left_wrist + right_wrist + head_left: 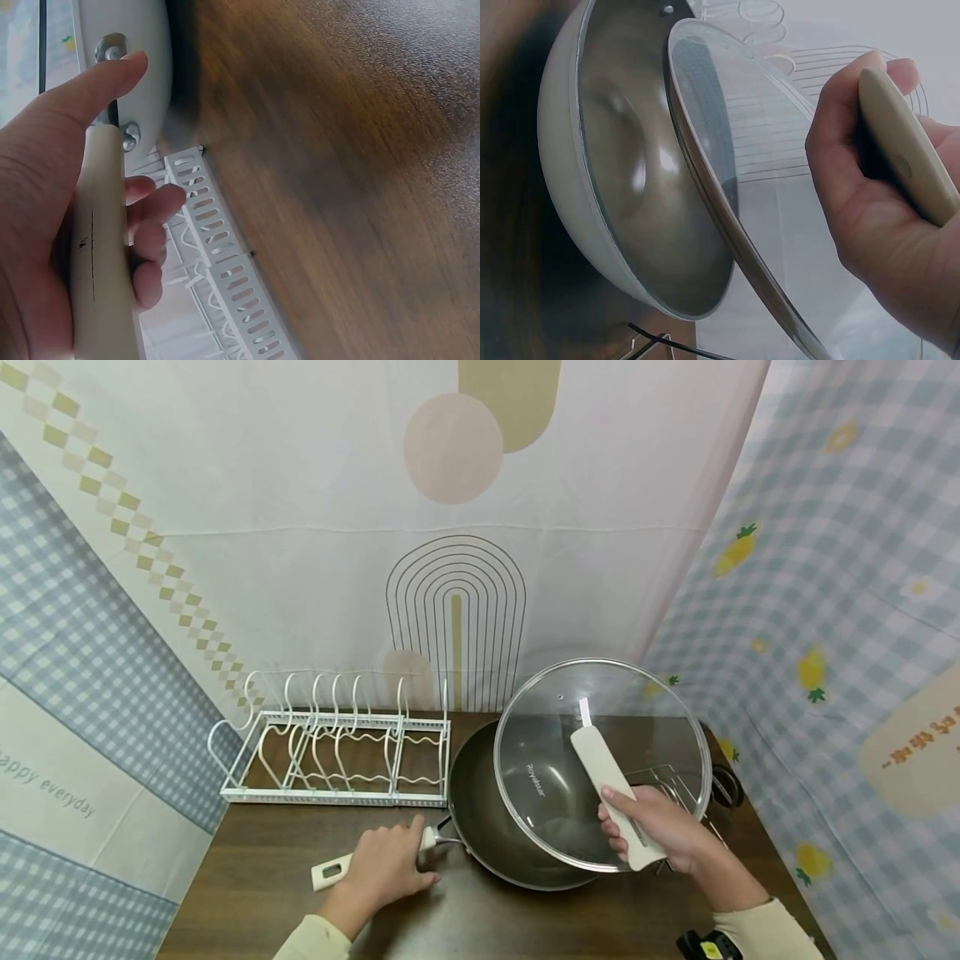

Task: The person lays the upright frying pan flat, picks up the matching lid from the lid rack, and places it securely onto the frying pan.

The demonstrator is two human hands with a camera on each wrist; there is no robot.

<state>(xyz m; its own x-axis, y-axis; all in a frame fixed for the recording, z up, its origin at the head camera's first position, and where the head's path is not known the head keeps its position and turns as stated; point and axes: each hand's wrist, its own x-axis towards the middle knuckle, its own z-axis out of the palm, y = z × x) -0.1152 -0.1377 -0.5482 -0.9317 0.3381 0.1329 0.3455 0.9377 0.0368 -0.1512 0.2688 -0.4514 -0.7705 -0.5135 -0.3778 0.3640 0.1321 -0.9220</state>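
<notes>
A deep frying pan with a dark inside and pale outside sits on the table. My left hand grips its cream handle; in the left wrist view the fingers curl round it and the thumb reaches toward the riveted bracket. My right hand holds a glass lid by its long cream handle. The lid is tilted above the right part of the pan, and the pan's inside shows through the glass. In the right wrist view, a gap separates part of the lid's rim from the pan.
A white wire rack with upright loops stands at the back left, beside the pan. Behind the lid at right is a metal wire rack, partly covered, with a black cord near it. Patterned cloths hang round the table.
</notes>
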